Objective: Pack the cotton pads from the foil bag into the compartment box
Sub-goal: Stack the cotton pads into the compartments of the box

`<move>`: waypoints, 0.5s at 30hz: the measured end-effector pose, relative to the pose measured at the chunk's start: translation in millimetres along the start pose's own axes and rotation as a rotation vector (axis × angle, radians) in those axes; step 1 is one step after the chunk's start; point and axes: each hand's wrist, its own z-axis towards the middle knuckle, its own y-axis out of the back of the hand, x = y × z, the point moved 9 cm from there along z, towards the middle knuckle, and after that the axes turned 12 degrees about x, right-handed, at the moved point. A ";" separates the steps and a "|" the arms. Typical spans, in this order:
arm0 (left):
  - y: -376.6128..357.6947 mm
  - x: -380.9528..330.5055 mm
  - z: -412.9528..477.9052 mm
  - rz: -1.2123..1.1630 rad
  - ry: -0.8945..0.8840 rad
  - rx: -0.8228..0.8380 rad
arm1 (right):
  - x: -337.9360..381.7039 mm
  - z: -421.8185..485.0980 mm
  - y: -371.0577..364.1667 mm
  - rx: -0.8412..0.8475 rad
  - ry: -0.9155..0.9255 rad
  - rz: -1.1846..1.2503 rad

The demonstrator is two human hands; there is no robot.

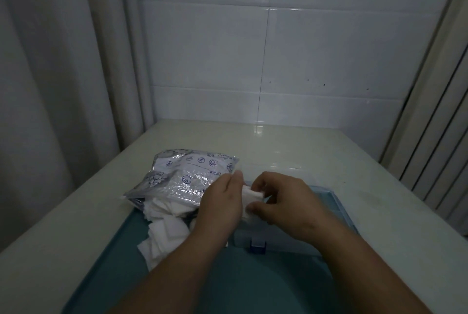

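A silver foil bag (187, 177) with blue printed icons lies on the table at centre left. White cotton pads (164, 227) spill from its near end onto the teal tray. My left hand (222, 204) and my right hand (281, 199) meet over the clear compartment box (278, 237), which has a blue latch (257, 246) on its near side. Both hands hold a small stack of cotton pads (250, 198) between them; my right thumb and fingers pinch it. The box's compartments are mostly hidden by my hands.
A teal tray (121, 258) lies under the box and the pads on a pale table (379, 212). A white tiled wall stands behind. A curtain hangs at the left, and vertical slats stand at the right.
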 end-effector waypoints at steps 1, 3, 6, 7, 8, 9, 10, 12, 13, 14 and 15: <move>-1.8 -0.1 -1.1 -0.071 -0.003 0.019 | -0.9 -0.5 2.7 -0.026 0.001 0.038; -4.9 -0.3 -2.8 -0.240 -0.020 0.052 | -2.6 -2.7 10.6 -0.085 0.007 0.172; -3.6 0.3 -2.0 -0.316 -0.035 0.058 | -4.3 -7.0 21.0 -0.153 0.009 0.359; -3.7 0.6 -0.5 -0.304 -0.042 0.063 | -4.5 -8.4 22.9 -0.167 0.012 0.415; -4.3 0.3 1.0 -0.297 -0.049 0.068 | -4.9 -8.9 24.0 -0.177 0.012 0.460; -4.5 -0.2 1.4 -0.297 -0.056 0.070 | -5.1 -9.6 24.1 -0.179 0.009 0.489; -4.5 -1.0 1.5 -0.302 -0.062 0.069 | -5.7 -9.7 23.3 -0.174 0.004 0.500; -1.2 -2.0 0.8 -0.287 -0.086 0.048 | -7.4 -9.0 19.9 -0.157 -0.015 0.481; 0.7 -2.8 1.2 -0.249 -0.098 0.040 | -9.0 -8.7 20.3 -0.165 -0.029 0.441; 2.4 -4.9 1.8 -0.212 -0.112 0.037 | -10.3 -8.6 23.2 -0.190 -0.038 0.390; 3.4 -7.8 2.4 -0.184 -0.128 0.043 | -10.9 -8.8 26.8 -0.219 -0.039 0.353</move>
